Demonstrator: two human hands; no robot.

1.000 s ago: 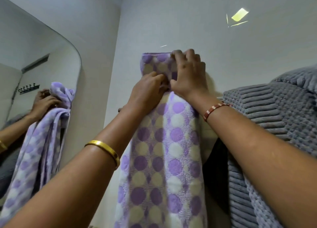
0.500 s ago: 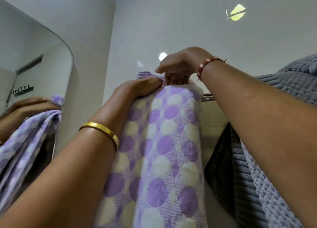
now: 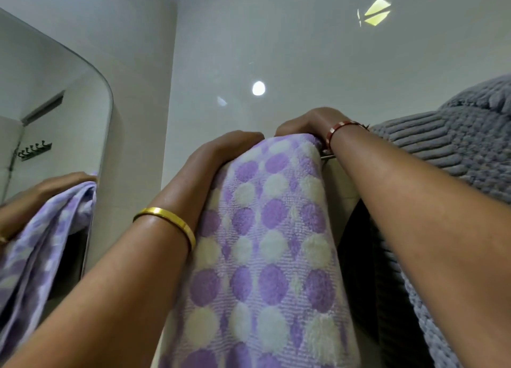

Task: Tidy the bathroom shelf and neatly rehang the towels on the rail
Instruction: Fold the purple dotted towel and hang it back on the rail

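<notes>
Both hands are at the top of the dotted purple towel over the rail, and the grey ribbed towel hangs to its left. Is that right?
Not quite. In the head view the grey towel hangs to the right of the purple towel, not the left. The rest holds: the left hand and right hand are both at the purple towel's top, where it folds over the rail.

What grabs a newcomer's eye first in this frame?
The purple-and-white spotted towel fills the centre, draped over a rail, with the left hand and right hand resting on its top fold. A grey ribbed towel bulks at the right; a mirror on the left reflects the towel.
</notes>
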